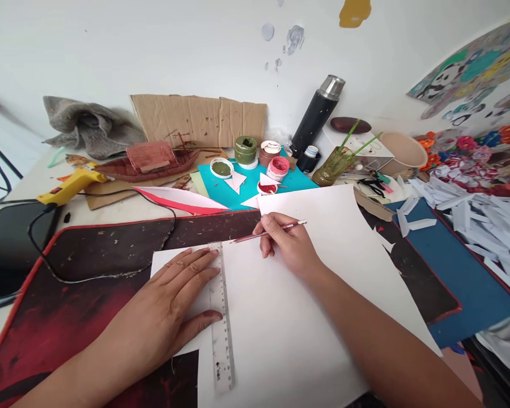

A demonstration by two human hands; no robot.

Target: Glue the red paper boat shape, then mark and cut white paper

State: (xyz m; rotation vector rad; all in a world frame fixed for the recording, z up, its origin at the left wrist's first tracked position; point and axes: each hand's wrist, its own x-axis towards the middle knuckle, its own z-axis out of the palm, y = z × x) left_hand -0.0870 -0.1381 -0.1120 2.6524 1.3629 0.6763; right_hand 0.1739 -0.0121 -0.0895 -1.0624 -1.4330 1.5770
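A: Largest item on the counter (21, 187)?

B: A dark mat (89, 266) with a red edge is lying across it, and a big white sheet (306, 317) is resting on the mat, reaching from the near edge up toward the blue card (246, 181).

A: Containers next.

B: A black flask (317, 116) with a steel cap is leaning at the back. A tan bowl (402, 152) is sitting to its right; its contents cannot be told. A greenish jar (334, 167) is holding green sticks. Small paint pots (261, 161) are crowding the blue card, showing green, pink and red paint inside.

A: The ruler?

B: A clear ruler (221, 317) is lying on the sheet's left part, running away from the person.

A: Hands?

B: The left hand (170, 306) is lying palm down, fingers spread and flat, pressing the ruler and sheet. The right hand (287, 243) is resting on the sheet, fingers pinched around a red pencil (270, 231) whose tip is meeting the ruler's far end.
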